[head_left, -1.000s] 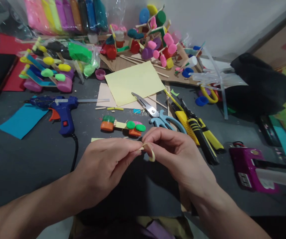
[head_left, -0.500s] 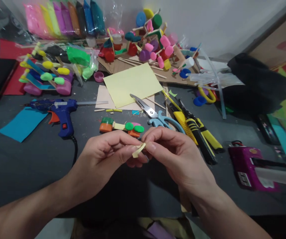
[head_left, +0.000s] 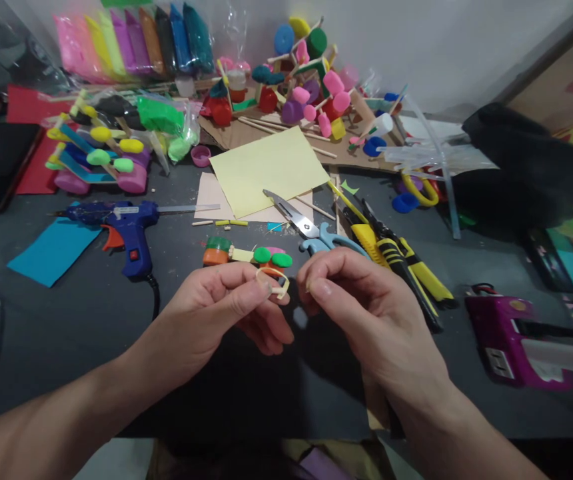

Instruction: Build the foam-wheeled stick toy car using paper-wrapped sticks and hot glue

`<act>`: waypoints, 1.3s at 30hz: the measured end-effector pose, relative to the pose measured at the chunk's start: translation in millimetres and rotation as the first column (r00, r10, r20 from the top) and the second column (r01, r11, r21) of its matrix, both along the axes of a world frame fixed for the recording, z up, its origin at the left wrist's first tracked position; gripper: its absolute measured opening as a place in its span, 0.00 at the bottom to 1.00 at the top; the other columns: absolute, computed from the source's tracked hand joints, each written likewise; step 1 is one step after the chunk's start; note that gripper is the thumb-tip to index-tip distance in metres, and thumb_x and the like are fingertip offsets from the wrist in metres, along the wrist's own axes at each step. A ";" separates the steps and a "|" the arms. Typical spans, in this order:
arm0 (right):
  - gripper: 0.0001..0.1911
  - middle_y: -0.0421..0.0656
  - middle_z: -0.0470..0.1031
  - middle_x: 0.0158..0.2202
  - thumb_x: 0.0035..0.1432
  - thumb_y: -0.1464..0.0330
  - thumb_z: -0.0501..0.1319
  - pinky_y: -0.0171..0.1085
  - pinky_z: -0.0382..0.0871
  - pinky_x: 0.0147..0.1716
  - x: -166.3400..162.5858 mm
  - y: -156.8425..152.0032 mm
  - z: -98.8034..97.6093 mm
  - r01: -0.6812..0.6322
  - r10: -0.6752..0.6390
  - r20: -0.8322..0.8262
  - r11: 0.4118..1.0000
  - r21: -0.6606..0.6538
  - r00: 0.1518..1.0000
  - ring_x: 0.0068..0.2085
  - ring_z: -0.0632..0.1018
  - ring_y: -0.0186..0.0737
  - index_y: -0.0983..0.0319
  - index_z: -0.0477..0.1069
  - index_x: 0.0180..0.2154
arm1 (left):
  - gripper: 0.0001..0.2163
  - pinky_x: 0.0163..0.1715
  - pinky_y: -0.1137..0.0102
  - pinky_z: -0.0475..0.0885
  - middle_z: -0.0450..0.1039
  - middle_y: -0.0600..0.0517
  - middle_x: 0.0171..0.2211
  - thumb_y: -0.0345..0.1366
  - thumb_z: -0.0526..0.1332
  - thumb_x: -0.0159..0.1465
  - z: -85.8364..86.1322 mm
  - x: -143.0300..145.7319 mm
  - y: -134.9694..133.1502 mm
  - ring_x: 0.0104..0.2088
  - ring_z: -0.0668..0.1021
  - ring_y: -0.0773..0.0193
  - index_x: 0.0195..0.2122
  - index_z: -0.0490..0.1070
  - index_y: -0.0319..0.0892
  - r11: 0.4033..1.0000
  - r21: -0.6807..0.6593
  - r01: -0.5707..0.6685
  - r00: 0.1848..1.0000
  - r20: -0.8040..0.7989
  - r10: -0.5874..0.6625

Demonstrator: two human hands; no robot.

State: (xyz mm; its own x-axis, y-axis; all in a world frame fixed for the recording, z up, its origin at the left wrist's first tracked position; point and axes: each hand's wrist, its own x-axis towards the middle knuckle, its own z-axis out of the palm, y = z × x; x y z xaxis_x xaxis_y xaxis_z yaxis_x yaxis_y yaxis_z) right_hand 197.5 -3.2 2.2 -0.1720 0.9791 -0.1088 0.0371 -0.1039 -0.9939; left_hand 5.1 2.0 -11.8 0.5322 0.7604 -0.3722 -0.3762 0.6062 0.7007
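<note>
My left hand pinches a thin pale yellow paper strip, which bends into an open loop beyond the thumb tip. A short pale piece crosses the bottom of the loop. To the right, apart from the strip, my right hand has its thumb and forefinger pressed together; whatever may sit between them is too small to name. Just beyond both hands lies a small model with orange, green and pink round parts. Light blue-handled scissors rest behind my right hand, their blades over the yellow paper sheet.
A blue glue gun lies at left on a blue paper piece. Cutters and pliers lie to the right, near a purple power device. Colourful stick models and bagged clay line the back.
My hands have moved apart. The paper strip, earlier between both hands' fingertips, is now in my left hand only and shows as an open loop. The view has shifted slightly.
</note>
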 end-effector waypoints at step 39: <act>0.10 0.36 0.72 0.29 0.67 0.72 0.61 0.33 0.66 0.30 -7.4 -5.9 1.1 -0.034 -0.026 0.259 0.974 0.224 0.966 0.31 0.73 0.33 0.58 0.70 0.31 | 0.13 0.29 0.80 0.78 0.81 0.57 0.23 0.34 0.61 0.71 11.3 2.7 -4.0 0.25 0.82 0.71 0.29 0.79 0.42 0.971 0.239 0.023 0.949 -0.312 0.054</act>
State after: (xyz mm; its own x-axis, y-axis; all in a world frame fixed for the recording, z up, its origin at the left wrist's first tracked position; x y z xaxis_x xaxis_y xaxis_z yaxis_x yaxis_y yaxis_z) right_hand 190.1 -9.2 3.3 -0.1710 0.9826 0.0728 0.2954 0.1217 -0.9476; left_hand 7.8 -2.1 -0.5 0.4050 0.8540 -0.3267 -0.1215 0.4044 0.9065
